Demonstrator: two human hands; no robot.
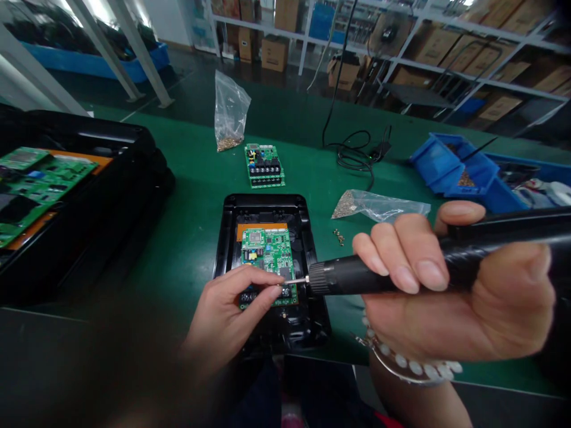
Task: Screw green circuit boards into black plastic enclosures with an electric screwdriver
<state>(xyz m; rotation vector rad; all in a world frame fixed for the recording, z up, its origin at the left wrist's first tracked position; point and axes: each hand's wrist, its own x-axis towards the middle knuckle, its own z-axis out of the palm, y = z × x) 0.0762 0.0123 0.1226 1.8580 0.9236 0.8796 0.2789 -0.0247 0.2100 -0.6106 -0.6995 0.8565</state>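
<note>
Where screwdriver (pixel 352 276) reaches board (pixel 267 252), housing rim (pixel 267 201) close

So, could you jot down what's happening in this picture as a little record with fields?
Left hand: fingertips at the lower edge of a green circuit board
Right hand: grips a black electric screwdriver, its bit beside the left fingertips
Board sits in: a black plastic housing
Right wrist: a white beaded bracelet
Nearby: loose brass screws, a plastic bag of brass screws, a second circuit board
Surface: a green bench mat
Far right: a blue parts bin
</note>
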